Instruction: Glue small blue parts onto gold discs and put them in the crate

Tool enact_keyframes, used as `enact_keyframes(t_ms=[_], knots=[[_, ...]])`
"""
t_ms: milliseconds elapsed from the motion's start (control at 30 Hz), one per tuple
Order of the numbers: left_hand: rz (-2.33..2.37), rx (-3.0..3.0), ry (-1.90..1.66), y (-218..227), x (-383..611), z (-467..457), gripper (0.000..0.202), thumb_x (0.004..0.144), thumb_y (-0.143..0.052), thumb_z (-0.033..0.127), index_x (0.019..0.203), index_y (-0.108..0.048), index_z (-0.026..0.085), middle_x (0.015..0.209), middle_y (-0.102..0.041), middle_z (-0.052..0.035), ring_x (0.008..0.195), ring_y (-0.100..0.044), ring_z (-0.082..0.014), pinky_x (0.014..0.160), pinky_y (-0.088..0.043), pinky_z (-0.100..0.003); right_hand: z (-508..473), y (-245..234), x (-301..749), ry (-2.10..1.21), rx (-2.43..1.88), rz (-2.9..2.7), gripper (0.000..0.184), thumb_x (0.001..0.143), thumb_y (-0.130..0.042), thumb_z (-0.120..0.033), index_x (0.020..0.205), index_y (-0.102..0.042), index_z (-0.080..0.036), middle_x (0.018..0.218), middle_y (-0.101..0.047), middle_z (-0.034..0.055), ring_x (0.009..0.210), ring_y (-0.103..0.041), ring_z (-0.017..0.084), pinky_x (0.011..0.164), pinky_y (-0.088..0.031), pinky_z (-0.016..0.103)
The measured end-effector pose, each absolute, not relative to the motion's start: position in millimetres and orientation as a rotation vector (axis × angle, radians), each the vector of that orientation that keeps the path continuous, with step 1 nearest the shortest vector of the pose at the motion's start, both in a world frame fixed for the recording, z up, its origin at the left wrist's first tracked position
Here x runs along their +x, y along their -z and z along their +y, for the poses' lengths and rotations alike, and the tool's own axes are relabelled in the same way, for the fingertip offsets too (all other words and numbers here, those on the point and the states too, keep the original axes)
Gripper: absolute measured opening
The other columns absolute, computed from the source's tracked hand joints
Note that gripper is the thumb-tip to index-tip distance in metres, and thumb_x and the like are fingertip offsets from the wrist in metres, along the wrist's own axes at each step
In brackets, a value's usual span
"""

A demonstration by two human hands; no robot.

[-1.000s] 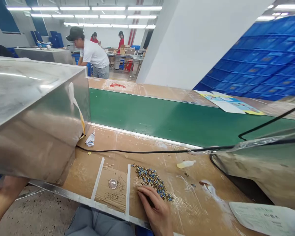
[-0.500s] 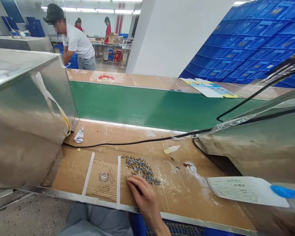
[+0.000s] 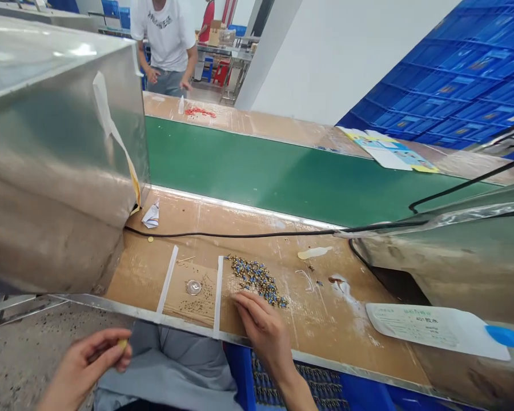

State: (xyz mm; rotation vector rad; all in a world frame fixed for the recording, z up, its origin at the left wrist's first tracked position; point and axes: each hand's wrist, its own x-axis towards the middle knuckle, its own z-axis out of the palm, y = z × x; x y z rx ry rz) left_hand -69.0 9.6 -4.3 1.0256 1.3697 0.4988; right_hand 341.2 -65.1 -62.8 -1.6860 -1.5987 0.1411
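Observation:
My left hand [image 3: 96, 359] hangs over the floor left of my lap, its thumb and fingers closed together. At the fingertips shows a small yellow thing [image 3: 123, 343], too small to name. On the cardboard-covered worktop, my right hand [image 3: 263, 325] lies with fingers bent and pressed together; whatever they pinch, if anything, is hidden. Just beyond its fingers spreads a pile of small blue-and-brass parts [image 3: 257, 277]. Left of it, past a white tape strip [image 3: 218, 297], are a small clear round dish [image 3: 193, 287] and scattered tiny dark bits [image 3: 205, 294].
A black cable [image 3: 240, 234] crosses the worktop before a green conveyor belt [image 3: 248, 171]. Metal housings [image 3: 60, 171] flank both sides. At right lies a white glue bottle [image 3: 437, 331]. A blue crate [image 3: 240, 371] of parts sits below the edge. A person [image 3: 167, 40] stands across the belt.
My left hand has come into view at the lower left with its fingers closed. The right hand remains beside the pile. The view has shifted, and the person opposite has straightened up.

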Motion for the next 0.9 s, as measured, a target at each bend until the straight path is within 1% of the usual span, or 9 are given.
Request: enact_keyframes(t_ms=[67, 133, 200, 267, 400, 500, 633, 800, 900], knots=[[1.237, 0.977, -0.506, 16.2, -40.1, 11.7, 0.061, 0.076, -0.098, 0.074, 0.11, -0.091, 0.024, 0.093, -0.089, -0.0084, 0.081, -0.085, -0.0294, 0.082, -0.073, -0.041, -64.2, 48.2, 332.4, -0.18, -1.681, -1.543, 0.018, 0.112, -0.071, -0.026, 0.115, -0.088, -0.029, 0.114, -0.089, 0.0054, 0.105, -0.086, 0.022, 0.096, -0.072, 0.035], [1.149, 0.957, -0.564, 25.5, -15.9, 14.3, 0.055, 0.083, -0.097, 0.066, 0.116, -0.09, 0.021, 0.099, -0.091, -0.01, 0.088, -0.087, -0.0284, 0.089, -0.074, -0.041, -60.6, 34.2, 320.8, -0.234, -1.661, -1.464, 0.015, 0.109, -0.075, -0.023, 0.112, -0.088, -0.03, 0.112, -0.089, 0.0047, 0.106, -0.086, 0.022, 0.099, -0.071, 0.037], [1.099, 0.951, -0.636, 35.2, 2.4, 15.6, 0.051, 0.091, -0.094, 0.059, 0.124, -0.088, 0.02, 0.106, -0.091, -0.0109, 0.095, -0.088, -0.0266, 0.091, -0.074, -0.038, -54.1, 25.3, 308.5, -0.293, -1.64, -1.413, 0.014, 0.107, -0.078, -0.022, 0.111, -0.088, -0.03, 0.112, -0.088, 0.0047, 0.107, -0.084, 0.022, 0.1, -0.07, 0.04], [1.086, 0.988, -0.696, 45.3, 15.7, 14.4, 0.045, 0.098, -0.089, 0.052, 0.131, -0.087, 0.021, 0.111, -0.092, -0.0099, 0.099, -0.089, -0.0241, 0.094, -0.073, -0.034, -46.8, 21.8, 297.5, -0.335, -1.633, -1.399, 0.013, 0.106, -0.079, -0.021, 0.11, -0.088, -0.03, 0.112, -0.087, 0.0045, 0.106, -0.083, 0.022, 0.099, -0.069, 0.04], [1.083, 1.123, -0.747, 60.6, 31.8, 7.6, 0.033, 0.106, -0.082, 0.044, 0.133, -0.087, 0.026, 0.115, -0.092, -0.0051, 0.103, -0.089, -0.0211, 0.096, -0.071, -0.029, -36.6, 22.5, 284.5, -0.34, -1.613, -1.425, 0.015, 0.105, -0.081, -0.018, 0.109, -0.088, -0.03, 0.11, -0.086, 0.0034, 0.104, -0.082, 0.021, 0.095, -0.067, 0.038], [1.105, 1.194, -0.778, 65.1, 36.5, 4.3, 0.028, 0.108, -0.079, 0.04, 0.132, -0.087, 0.028, 0.114, -0.092, -0.0029, 0.104, -0.09, -0.021, 0.095, -0.071, -0.028, -32.1, 23.8, 281.5, -0.294, -1.617, -1.461, 0.013, 0.105, -0.08, -0.019, 0.109, -0.088, -0.029, 0.11, -0.087, 0.0042, 0.104, -0.083, 0.022, 0.096, -0.068, 0.04], [1.112, 1.236, -0.806, 64.1, 37.3, 4.7, 0.025, 0.108, -0.078, 0.035, 0.129, -0.088, 0.026, 0.114, -0.092, -0.003, 0.103, -0.09, -0.0214, 0.094, -0.072, -0.028, -27.1, 25.7, 280.7, -0.23, -1.657, -1.515, 0.011, 0.107, -0.079, -0.022, 0.108, -0.088, -0.029, 0.109, -0.088, 0.0045, 0.104, -0.085, 0.023, 0.094, -0.07, 0.04], [1.107, 1.266, -0.791, 60.0, 37.5, 6.2, 0.024, 0.107, -0.078, 0.032, 0.128, -0.088, 0.027, 0.113, -0.092, -0.0024, 0.103, -0.09, -0.0219, 0.092, -0.072, -0.029, -22.7, 26.1, 277.9, -0.195, -1.656, -1.555, 0.013, 0.107, -0.078, -0.019, 0.108, -0.087, -0.028, 0.11, -0.088, 0.0042, 0.104, -0.085, 0.022, 0.094, -0.069, 0.039], [1.094, 1.283, -0.793, 60.3, 37.8, 5.8, 0.024, 0.107, -0.078, 0.03, 0.129, -0.088, 0.028, 0.114, -0.092, -0.0005, 0.105, -0.09, -0.0204, 0.092, -0.07, -0.027, -21.3, 25.7, 277.2, -0.174, -1.663, -1.566, 0.013, 0.107, -0.077, -0.019, 0.107, -0.087, -0.028, 0.109, -0.088, 0.004, 0.104, -0.085, 0.022, 0.094, -0.069, 0.039]])
